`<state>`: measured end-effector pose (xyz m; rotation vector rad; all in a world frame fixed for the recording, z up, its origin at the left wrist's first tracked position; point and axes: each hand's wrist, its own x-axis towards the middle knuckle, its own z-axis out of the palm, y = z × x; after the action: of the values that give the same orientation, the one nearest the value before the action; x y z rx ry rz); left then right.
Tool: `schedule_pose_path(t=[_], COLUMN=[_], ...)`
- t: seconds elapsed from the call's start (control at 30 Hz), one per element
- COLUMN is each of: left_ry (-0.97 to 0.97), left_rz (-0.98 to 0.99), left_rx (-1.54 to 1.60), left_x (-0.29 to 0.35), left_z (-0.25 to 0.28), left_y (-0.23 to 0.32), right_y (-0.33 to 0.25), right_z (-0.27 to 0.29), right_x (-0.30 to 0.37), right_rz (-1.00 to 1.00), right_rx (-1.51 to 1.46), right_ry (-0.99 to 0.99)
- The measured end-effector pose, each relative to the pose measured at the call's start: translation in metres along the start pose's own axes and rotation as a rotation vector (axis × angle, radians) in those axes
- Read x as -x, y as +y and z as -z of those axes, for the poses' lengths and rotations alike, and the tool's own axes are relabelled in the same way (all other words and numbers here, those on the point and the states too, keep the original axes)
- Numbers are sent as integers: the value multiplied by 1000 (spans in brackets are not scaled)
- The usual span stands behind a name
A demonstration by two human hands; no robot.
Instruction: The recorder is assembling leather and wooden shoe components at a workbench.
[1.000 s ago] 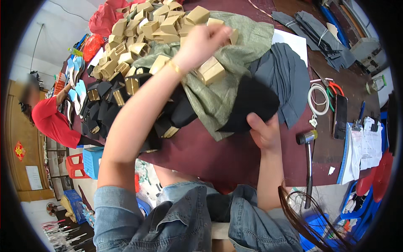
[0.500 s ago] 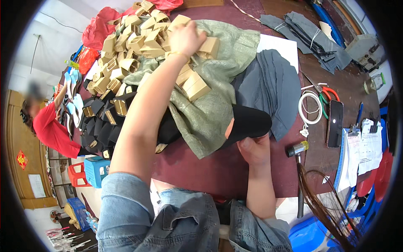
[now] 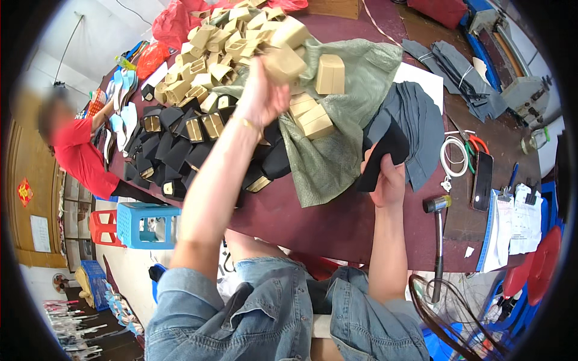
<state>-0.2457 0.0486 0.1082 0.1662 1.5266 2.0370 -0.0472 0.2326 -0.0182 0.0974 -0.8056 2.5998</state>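
My left hand is closed on a tan block heel, raised at the near side of a heap of similar tan heels. Between the thumb and fingers of my right hand is a curved black fabric piece, held beside a fanned stack of dark grey cut pieces. A greenish woven cloth lies between my hands, with a few loose tan heels on it. Black-covered heels are piled left of the cloth, partly hidden by my left forearm.
Right of the stack are a white cord coil, scissors, a phone, a hammer and clipped papers. Bundled grey strips lie farther back. A person in red works at the left beside insoles.
My left hand has come back from the heap toward me, with a heel in it. My right hand has lifted and tilted the black fabric piece more upright. The whole view has shifted slightly.
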Motion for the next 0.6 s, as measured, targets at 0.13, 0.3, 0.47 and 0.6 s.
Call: schedule_pose_path(t=[0.13,0.3,0.47,0.6], left_ry=[-3,-105,-21,-220], left_rz=[-161,-184,-104,-161], left_rx=[-604,-594,-224,-407], left_x=[100,167,190,211], left_z=[-39,-53,-60,-66], left_y=[-45,-96,-126,-131], right_y=[-16,-10,2,2], right_z=[-25,-92,-96,-69], right_x=[12,52,78,80], right_rz=[5,-373,-238,-268], right_rx=[-176,499,243,148], right_ry=[158,28,380,482])
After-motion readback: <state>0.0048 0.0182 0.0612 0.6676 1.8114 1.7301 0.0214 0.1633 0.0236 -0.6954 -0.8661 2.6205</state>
